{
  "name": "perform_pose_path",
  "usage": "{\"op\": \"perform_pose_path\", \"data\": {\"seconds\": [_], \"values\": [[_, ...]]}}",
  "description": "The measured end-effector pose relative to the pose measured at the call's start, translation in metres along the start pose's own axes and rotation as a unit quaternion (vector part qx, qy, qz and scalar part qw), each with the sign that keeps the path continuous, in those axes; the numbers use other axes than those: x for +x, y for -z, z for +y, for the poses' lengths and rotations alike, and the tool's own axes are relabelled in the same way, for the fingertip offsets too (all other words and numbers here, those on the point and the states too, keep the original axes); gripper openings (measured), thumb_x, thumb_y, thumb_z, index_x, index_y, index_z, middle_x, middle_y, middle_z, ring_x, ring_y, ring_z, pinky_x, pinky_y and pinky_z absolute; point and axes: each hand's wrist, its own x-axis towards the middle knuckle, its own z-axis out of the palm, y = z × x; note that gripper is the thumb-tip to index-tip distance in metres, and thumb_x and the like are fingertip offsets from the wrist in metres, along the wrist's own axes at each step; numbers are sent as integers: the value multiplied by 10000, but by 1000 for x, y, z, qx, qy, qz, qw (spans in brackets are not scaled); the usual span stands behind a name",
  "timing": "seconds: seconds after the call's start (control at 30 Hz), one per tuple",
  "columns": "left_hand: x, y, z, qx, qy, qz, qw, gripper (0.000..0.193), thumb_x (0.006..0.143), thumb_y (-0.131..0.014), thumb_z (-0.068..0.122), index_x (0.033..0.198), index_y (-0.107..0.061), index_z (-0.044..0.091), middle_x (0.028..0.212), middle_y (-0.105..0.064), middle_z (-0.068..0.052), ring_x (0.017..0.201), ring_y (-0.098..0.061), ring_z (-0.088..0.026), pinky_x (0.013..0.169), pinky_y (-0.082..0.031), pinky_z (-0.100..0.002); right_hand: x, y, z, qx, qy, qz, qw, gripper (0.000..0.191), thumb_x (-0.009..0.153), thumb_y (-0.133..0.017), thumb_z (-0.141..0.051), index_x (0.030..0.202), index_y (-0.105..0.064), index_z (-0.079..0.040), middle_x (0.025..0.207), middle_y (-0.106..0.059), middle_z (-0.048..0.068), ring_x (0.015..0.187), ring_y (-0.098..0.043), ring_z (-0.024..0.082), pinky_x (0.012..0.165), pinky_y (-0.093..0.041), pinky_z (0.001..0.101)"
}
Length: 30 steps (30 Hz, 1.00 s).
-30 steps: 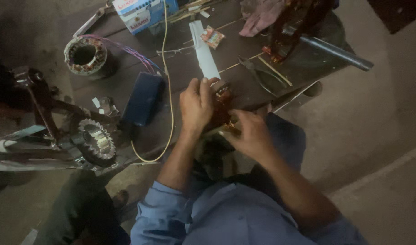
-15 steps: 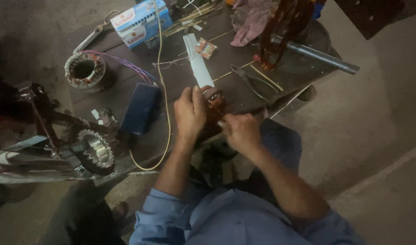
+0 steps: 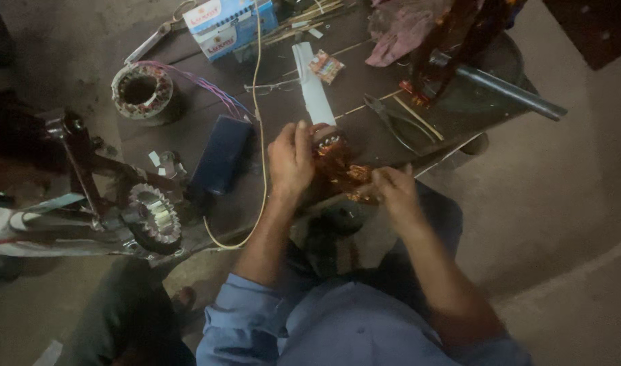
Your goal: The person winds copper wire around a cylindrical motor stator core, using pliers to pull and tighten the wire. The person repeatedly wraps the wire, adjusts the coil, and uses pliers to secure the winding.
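Hands (image 3: 344, 169) closed around copper winding (image 3: 341, 173)

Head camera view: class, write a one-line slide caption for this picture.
Two bare hands, left hand and right hand, grip a copper wire coil at the edge of a cluttered dark table beside pliers.

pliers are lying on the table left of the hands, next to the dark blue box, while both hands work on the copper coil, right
Not quite. In the head view the pliers lie on the table to the right of the hands, not beside the dark blue box, which sits to their left. Both the left hand and right hand do hold the copper coil.
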Motion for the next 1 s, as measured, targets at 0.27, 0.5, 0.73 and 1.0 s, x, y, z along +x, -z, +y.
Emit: {"op": "perform_pose_path", "data": {"seconds": [0.27, 0.5, 0.73, 1.0], "values": [[3, -1, -1, 2, 53, 5, 999, 491, 1059, -458, 390, 931, -681, -28, 700, -665, -196, 631, -683, -270, 618, -511, -424, -4, 2, -27, -101, -1, -28, 994, 390, 953, -645, -338, 1143, -680, 1, 974, -743, 130, 896, -731, 220, 829, -576, 388], [6, -5, 1, -5, 56, -6, 998, 501, 1067, -469, 404, 939, -692, -26, 760, -716, -199, 701, -740, -282, 669, -547, -420, -44, -23, -48, -542, 465, 76, 696, 359, 901, -777, -373, 1058, -646, -78, 1023, -635, 100, 971, -618, 291, 909, -454, 484], [2, -6, 11, -27, 33, 6, 999, 488, 1052, -482, 393, 925, -683, -34, 848, -748, -217, 781, -769, -336, 698, -566, -442, -21, -40, -22, -627, 414, 36, 659, 470, 758, -772, -143, 1192, -666, 4, 1146, -695, 154, 1030, -633, 296, 927, -434, 478], [3, -9, 11, 34, 45, 13, 998, 456, 1048, -512, 356, 885, -671, -40, 827, -712, -260, 816, -719, -432, 708, -531, -473, -17, -46, -4, -561, 307, 28, 768, 288, 884, -721, -110, 1139, -646, 2, 1039, -677, 183, 973, -641, 365, 842, -486, 501]]}}
